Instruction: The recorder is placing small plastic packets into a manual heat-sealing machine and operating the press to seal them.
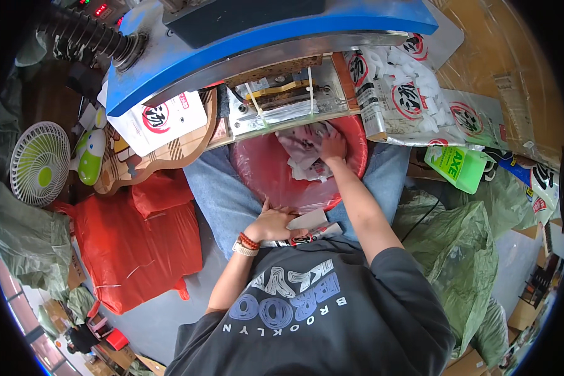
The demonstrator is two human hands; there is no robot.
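A red basin [356, 141] sits between my knees under the machine's front edge. Inside it lies a crumpled pale rag [297, 143] with dark marks, and my right hand [333, 147] has its fingers closed on it. At the basin's near rim is my left hand [272, 224], a beaded bracelet on its wrist. Its fingers are stretched out and lie against a white printed plastic wrapper [319, 233] on my lap. Part of that wrapper is hidden under the hand.
A blue-fronted press [269, 47] overhangs the basin. White printed bags [413, 94] lie at right, near a green cut-open container [459, 168]. At left are a small fan [41, 163], a wooden board [169, 147] and a red plastic bag [138, 250]. Green sheeting [451, 269] covers the right side.
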